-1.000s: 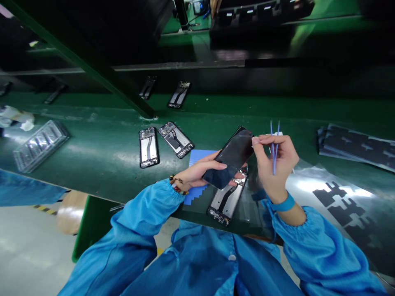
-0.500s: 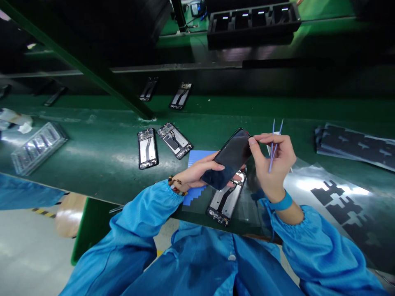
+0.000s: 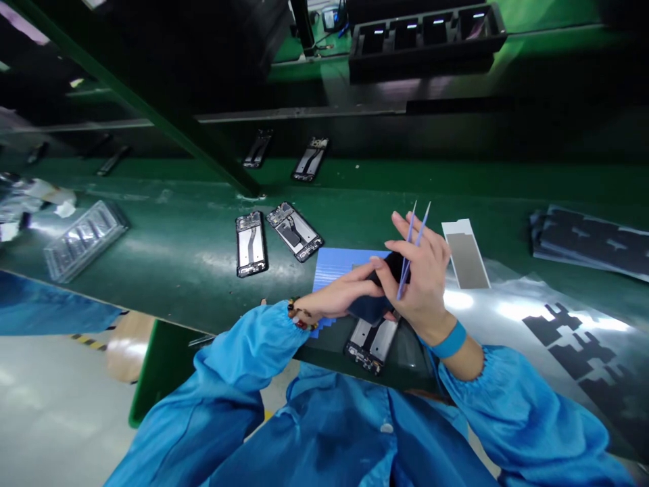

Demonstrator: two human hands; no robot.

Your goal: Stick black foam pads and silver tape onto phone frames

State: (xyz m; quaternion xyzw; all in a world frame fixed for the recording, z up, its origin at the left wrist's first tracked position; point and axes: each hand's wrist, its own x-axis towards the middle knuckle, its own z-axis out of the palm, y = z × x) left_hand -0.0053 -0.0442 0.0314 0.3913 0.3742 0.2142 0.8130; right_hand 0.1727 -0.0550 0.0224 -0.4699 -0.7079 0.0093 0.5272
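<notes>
My left hand [image 3: 347, 291] is closed around the edge of a dark glossy phone [image 3: 368, 310], mostly covered by my hands. My right hand [image 3: 423, 281] keeps a pair of purple tweezers [image 3: 413, 247] against its palm, tips pointing up and away. Its thumb and fingers reach across the phone's upper part; exactly what they touch is hidden. Beneath the hands lies an opened phone frame [image 3: 368, 348] with a silver interior, near the table edge. Blue striped sheets [image 3: 332, 267] lie under and beside my left hand.
Two opened phone frames [image 3: 250, 243] [image 3: 295, 232] lie to the left, and others sit further back. At right are a white-and-grey card [image 3: 466, 260], a clear sheet with black cut-out stickers [image 3: 572, 345] and stacked dark sheets [image 3: 598, 237]. A clear plastic tray [image 3: 86, 240] and green post [image 3: 203, 145] stand left.
My right hand has moved left over the phone, carrying the tweezers with it. The white-and-grey card it partly covered now shows fully. The view has shifted slightly.
</notes>
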